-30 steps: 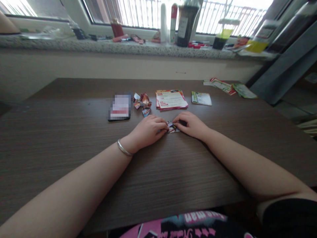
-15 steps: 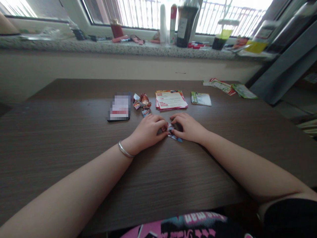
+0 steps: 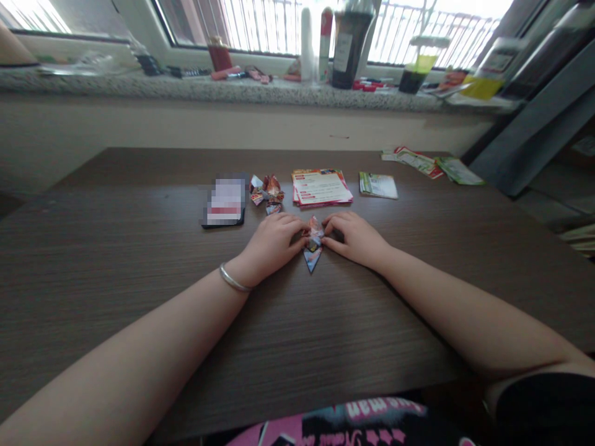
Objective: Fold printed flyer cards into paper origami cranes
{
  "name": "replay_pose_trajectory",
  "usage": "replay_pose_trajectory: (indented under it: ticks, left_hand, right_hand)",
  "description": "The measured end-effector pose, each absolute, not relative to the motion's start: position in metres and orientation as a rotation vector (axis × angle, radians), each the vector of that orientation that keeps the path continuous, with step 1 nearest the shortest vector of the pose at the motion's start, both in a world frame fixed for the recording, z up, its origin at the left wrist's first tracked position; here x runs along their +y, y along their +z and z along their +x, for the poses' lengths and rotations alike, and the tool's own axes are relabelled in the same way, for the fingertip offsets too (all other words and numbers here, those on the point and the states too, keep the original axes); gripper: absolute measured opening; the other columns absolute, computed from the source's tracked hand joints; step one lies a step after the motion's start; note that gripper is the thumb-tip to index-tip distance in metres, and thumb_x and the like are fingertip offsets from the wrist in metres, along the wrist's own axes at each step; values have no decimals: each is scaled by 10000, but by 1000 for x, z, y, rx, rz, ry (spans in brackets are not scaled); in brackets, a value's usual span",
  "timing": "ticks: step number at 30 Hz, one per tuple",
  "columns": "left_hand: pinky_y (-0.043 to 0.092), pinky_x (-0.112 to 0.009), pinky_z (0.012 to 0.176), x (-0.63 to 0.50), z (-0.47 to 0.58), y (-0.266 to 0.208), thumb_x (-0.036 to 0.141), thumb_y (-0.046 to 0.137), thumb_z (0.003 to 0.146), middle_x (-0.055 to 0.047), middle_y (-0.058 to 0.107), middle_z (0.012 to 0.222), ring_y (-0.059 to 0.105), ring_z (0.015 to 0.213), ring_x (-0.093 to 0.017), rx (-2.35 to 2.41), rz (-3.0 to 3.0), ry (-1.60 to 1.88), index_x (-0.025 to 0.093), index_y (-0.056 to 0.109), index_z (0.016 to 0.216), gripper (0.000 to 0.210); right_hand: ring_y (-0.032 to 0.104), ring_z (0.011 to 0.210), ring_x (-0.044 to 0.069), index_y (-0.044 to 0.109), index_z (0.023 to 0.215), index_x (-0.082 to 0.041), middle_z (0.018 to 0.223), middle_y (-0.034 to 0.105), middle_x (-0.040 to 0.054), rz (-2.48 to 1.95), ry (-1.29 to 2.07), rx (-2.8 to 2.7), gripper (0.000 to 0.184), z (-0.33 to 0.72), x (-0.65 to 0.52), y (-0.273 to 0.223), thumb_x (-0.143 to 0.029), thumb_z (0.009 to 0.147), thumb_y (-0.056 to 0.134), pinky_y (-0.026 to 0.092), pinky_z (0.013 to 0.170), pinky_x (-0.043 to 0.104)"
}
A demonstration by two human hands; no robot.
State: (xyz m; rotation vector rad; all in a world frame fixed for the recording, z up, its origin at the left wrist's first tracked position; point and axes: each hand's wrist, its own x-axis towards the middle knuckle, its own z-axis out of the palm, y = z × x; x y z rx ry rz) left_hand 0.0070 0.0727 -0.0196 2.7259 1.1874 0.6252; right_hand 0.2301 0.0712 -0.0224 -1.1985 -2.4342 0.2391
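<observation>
A small folded piece of printed paper (image 3: 313, 244), pointed at its near end, lies on the dark wooden table (image 3: 297, 322). My left hand (image 3: 274, 244) pinches its left edge between thumb and fingers. On the opposite edge, my right hand (image 3: 356, 238) has its thumb and fingertips closed on the paper. Just beyond my left hand are several other folded paper pieces (image 3: 269, 189) in the same orange, white and blue print.
Behind the hands sits a stack of printed sheets (image 3: 321, 188), with a smaller stack (image 3: 378, 185) to its right. Leaflets (image 3: 418, 163) lie at the far right. A blurred phone-like object (image 3: 226, 201) is at left. Bottles (image 3: 346, 49) line the windowsill (image 3: 279, 93).
The folded paper has turned, so its point now faces me and more of it shows. Both hands have shifted slightly apart around it.
</observation>
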Motion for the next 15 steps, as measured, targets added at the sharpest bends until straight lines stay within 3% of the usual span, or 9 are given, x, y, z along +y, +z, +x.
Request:
replay_pose_trajectory:
  ticks: [6,15]
  left_hand:
    - [459,-394,927,73,8,-20,314,611,875,-85,669,1102,599,1046,-243,1135,2596,657,182,610,1163,317]
    - [445,-414,1012,79,6,-26,291,709,776,-105,626,1247,578,1156,-252,1099,2418,768,173,543,1267,531]
  right_hand:
    - [592,1050,240,642,916,-205,1066,679,73,-1187,274,-2428,209,233,77,-26,-389,826,679,454,923,408]
    - [591,1082,254,662,1074,-193,1127,683,88,-1178,260,-2377,350,234,79,-31,-390,790,718,443,972,427]
